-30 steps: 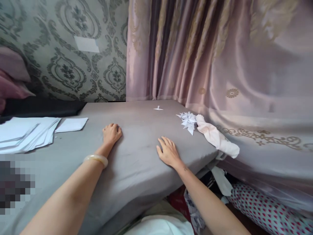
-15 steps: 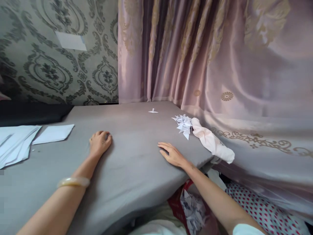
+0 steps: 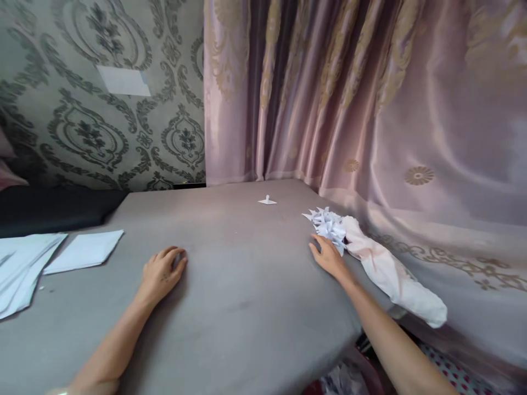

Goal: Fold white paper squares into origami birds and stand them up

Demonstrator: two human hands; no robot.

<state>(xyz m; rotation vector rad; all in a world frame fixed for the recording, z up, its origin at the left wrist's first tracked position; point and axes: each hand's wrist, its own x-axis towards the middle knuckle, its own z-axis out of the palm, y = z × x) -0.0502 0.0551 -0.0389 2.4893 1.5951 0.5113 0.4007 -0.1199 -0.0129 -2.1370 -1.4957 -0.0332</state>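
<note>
My left hand (image 3: 164, 273) rests on the grey cloth-covered table, fingers loosely bent, thumb apart, with nothing in it. At the right, my right hand (image 3: 328, 258) reaches the near side of a pile of pointed folded white paper pieces (image 3: 329, 222). Its fingers are outstretched and hold nothing; whether they touch the paper I cannot tell. One small folded paper piece (image 3: 267, 201) stands alone toward the far edge. Beside the pile lies a twisted pale cloth (image 3: 395, 274).
Stacked white paper sheets (image 3: 24, 269) and a smaller white stack (image 3: 84, 252) lie at the left, near a black item (image 3: 53, 207). Below the table's right edge, a red container (image 3: 362, 367) holds more folded paper. Pink curtains (image 3: 308, 99) hang behind.
My right hand has moved right and forward to the paper pile. My left hand stays on the table. The camera view has shifted, and things on the table appear lower.
</note>
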